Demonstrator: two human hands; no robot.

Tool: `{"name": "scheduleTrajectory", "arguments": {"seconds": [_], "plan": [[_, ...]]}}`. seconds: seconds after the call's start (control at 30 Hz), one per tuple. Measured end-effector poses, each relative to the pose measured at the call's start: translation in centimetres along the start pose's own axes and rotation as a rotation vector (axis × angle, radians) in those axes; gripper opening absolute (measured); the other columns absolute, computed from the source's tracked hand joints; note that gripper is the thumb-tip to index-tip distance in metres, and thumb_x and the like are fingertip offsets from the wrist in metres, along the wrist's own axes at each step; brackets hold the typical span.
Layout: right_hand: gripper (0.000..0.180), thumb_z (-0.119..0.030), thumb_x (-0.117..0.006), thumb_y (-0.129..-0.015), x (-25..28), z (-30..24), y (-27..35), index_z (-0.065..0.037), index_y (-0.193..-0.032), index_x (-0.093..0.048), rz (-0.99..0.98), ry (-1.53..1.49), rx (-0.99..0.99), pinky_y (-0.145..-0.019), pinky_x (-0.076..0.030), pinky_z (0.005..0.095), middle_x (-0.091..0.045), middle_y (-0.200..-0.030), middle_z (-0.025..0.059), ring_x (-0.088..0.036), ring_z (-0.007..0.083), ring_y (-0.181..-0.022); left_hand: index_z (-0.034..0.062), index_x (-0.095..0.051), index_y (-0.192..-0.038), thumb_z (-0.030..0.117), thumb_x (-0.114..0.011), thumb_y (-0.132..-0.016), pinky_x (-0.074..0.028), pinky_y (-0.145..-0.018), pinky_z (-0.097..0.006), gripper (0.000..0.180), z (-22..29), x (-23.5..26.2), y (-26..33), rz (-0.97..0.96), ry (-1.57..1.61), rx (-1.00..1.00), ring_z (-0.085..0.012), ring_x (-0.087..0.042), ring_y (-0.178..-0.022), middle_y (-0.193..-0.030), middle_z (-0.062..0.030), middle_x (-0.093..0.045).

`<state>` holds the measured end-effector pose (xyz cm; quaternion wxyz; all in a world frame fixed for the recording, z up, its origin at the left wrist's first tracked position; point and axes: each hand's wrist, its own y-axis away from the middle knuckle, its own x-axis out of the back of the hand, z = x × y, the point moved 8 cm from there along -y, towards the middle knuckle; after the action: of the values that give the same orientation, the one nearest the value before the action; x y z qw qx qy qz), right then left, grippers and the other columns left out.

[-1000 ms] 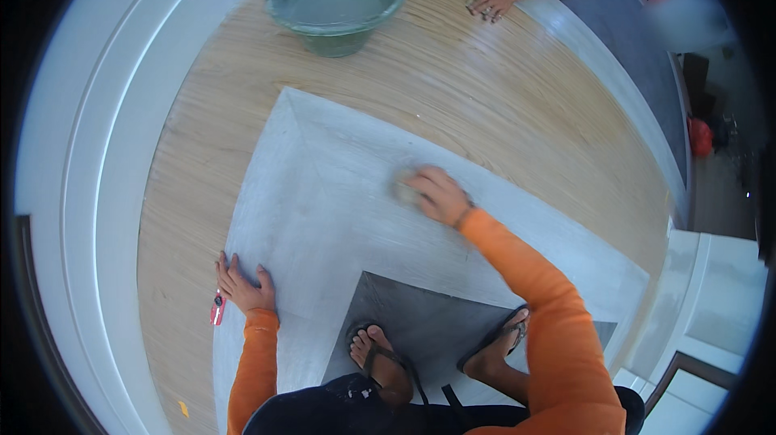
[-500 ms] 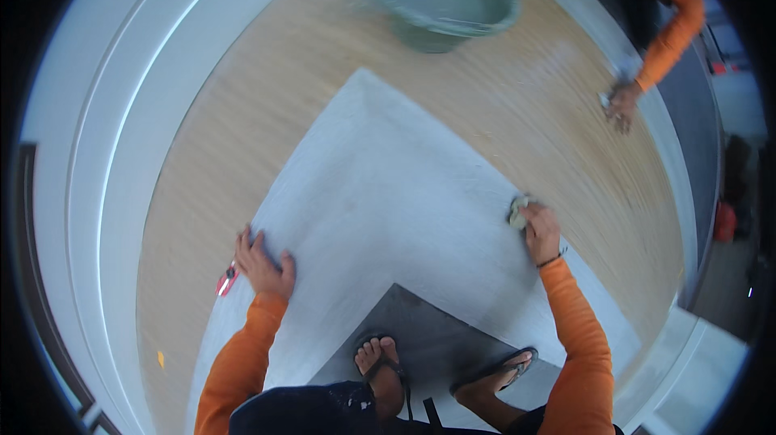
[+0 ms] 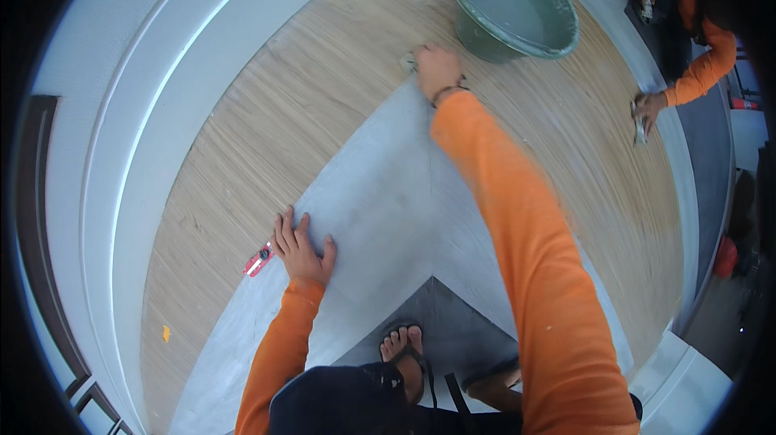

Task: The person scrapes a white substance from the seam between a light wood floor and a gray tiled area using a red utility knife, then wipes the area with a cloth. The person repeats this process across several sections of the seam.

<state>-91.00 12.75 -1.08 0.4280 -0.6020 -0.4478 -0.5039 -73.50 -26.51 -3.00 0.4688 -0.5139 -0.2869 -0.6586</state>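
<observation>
Right hand (image 3: 437, 71) holding pale wad (image 3: 409, 62)

From afar, I'm seeing the right hand curling narrowly around the wad, which is sitting at the tip of the whitish band (image 3: 372, 192), near the green basin (image 3: 477, 36). The left hand (image 3: 302, 252) is lying flat at the band's edge, fingers spread wide, just beside a red tool (image 3: 258, 260). A co-worker's hand (image 3: 649, 108) is holding a pale object (image 3: 640, 131) on the wood-patterned floor (image 3: 259, 128).

No lettering, label, brand, number or sign can be read anywhere in view.
</observation>
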Motion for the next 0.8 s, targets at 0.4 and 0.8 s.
{"name": "scheduleTrajectory", "arguments": {"seconds": [0.4, 0.8], "plan": [[0.014, -0.021, -0.068, -0.089, -1.4, -4.4, 26.9, -0.008, -0.093, -0.069, -0.309, -0.543, -0.147, -0.084, -0.052, 0.0518, -0.069, -0.098, 0.0191, -0.065, 0.0406, -0.096, 0.0071, -0.056, -0.135, 0.032, -0.069, -0.086, -0.021, -0.119, -0.06, 0.057, -0.2, 0.0, 0.5, 0.11, 0.03, -0.013, -0.044, -0.035, -0.147, -0.156, -0.0191, -0.045], [0.033, 0.003, -0.065, -0.077, 4.6, -6.1, 47.3, -0.011, -0.107, -0.068, 0.132, -0.6, -0.198, -0.087, -0.048, 0.0472, -0.061, -0.104, 0.0105, -0.059, 0.0355, -0.1, 0.001, -0.056, -0.134, 0.03, -0.063, -0.092, -0.024, -0.119, -0.059, 0.051, 0.4, 0.2, 0.5, 0.145, -0.009, -0.019, -0.0456, -0.034, -0.146, -0.156, -0.0207, -0.045]]}}
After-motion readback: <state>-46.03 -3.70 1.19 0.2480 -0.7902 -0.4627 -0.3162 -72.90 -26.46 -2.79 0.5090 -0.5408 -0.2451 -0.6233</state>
